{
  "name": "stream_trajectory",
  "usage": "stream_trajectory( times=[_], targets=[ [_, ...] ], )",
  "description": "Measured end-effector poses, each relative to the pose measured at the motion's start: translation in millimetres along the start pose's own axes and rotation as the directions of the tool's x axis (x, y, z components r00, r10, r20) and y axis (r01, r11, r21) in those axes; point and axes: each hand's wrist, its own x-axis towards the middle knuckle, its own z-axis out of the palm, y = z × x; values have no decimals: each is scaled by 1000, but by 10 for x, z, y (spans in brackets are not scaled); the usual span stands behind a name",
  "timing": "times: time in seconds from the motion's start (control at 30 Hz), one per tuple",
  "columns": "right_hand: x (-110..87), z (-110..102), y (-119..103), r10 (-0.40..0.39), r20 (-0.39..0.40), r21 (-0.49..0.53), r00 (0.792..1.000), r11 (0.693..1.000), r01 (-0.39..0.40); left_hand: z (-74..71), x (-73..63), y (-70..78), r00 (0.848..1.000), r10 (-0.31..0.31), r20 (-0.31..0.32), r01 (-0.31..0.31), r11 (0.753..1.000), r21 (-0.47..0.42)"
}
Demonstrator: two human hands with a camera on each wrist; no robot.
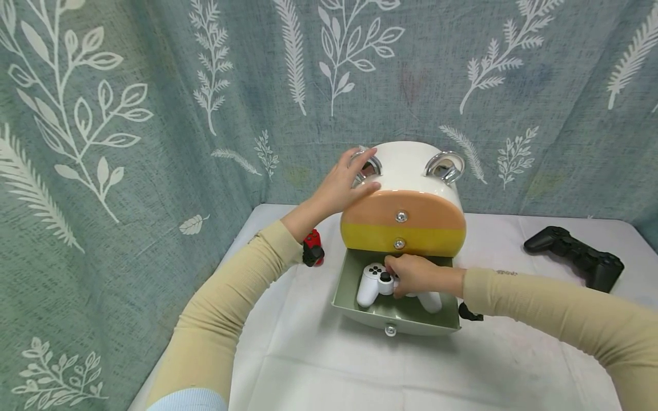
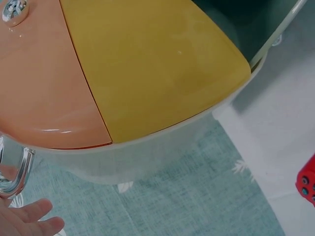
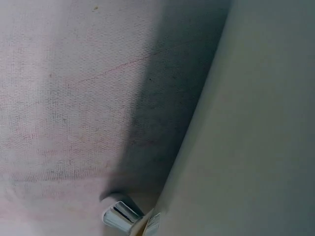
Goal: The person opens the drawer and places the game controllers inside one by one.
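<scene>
A rounded white box [image 1: 406, 160] with chrome ring handles and an orange and yellow front stands on the table. Its green bottom drawer [image 1: 360, 314] is pulled out, and a white game controller [image 1: 367, 290] lies in it. My right hand [image 1: 418, 275] reaches into the drawer and grips the controller by its middle, covering part of it. At the box's upper left, my left hand [image 1: 339, 181] rests with fingers spread beside the left ring handle [image 1: 374, 165]. The left wrist view shows those fingertips [image 2: 37, 211] near the chrome ring [image 2: 22, 172].
Left of the box lies a red controller [image 1: 312, 242] with a black part on it. A black controller [image 1: 576, 256] is at the table's right. Close to the drawer's right corner, a small black object [image 1: 469, 313] shows under my right sleeve. A patterned curtain [image 1: 288, 85] hangs behind.
</scene>
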Motion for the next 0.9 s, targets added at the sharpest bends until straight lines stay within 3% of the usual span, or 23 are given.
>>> stream_trajectory(
  times=[0.27,0.57,0.9],
  targets=[
    [6,38,48,-5,-24,17,1000,1000,6,-10,5,8,1000,-11,6,10,1000,4],
    [-79,-38,90,-55,-11,212,998,976,56,-12,3,16,1000,-4,8,4,1000,2],
    [-243,-169,86,-89,-49,213,995,972,98,-5,1,9,1000,1,6,-1,1000,-3]
  ],
)
